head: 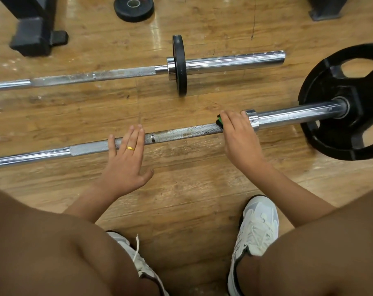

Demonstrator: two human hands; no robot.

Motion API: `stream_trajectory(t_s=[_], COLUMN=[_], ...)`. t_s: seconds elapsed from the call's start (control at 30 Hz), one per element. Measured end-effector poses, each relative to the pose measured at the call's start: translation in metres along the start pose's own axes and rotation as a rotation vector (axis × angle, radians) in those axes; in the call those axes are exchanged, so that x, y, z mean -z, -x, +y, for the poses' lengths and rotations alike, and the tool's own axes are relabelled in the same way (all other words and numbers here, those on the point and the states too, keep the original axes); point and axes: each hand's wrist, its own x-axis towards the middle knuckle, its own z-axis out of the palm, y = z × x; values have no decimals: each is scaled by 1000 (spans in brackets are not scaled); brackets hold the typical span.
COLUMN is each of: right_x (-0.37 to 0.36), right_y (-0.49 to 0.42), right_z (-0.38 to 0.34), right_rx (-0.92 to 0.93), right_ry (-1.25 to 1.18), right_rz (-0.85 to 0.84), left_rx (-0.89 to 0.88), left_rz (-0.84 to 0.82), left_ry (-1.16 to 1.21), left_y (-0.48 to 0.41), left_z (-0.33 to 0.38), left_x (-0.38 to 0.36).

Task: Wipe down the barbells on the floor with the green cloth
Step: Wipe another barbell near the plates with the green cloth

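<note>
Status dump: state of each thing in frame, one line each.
near barbell: on floor, large plate on its sleeve.
far barbell: on floor, small plate on its sleeve.
green cloth: pressed on near barbell under right hand.
right hand: grips green cloth round the bar.
left hand: fingers straight, resting on near barbell.
loose plate: flat on floor.

Worn plank floor [181,189], glossy, with pale streaks of light across it. A black rack foot [31,37] stands at the far left. Another dark base [326,7] sits far right.
</note>
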Motion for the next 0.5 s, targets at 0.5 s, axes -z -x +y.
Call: stream_trajectory(t_s=[0.5], right_x=[-6], right_y=[19], right_z=[-12], right_rx=[169], right_ry=[-72], right_rz=[19], left_rx=[-25], left_rz=[50], left_ry=[-28], left_y=[18], left_z=[5], left_x=[-13])
